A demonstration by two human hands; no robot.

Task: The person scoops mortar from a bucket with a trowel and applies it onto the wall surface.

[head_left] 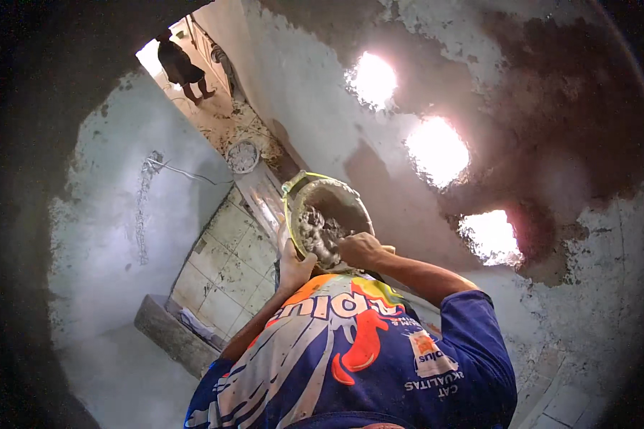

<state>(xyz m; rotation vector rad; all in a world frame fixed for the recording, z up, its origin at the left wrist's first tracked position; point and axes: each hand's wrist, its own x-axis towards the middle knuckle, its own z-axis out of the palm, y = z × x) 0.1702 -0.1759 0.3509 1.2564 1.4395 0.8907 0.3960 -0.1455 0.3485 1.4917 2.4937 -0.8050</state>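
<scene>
**Bucket (343, 204) of mortar (313, 230) held before the shirt (320, 329)**

Remotely, I observe the left hand (295, 267) gripping its near-left rim; the right hand (360, 250) is curled by the near-right rim (around what, if anything, I cannot tell).

Three bright patches (437, 151) glare on the mottled wall (551, 129).

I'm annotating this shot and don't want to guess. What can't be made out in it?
All in the head view:
Left hand: fingers partly hidden behind the bucket.
Right hand: its own back hides what it may grip.
The bucket's bottom: covered by grey mortar.
Bright wall patches: glare hides whether they are openings.
Distant person: head lost in the dark rim.
</scene>
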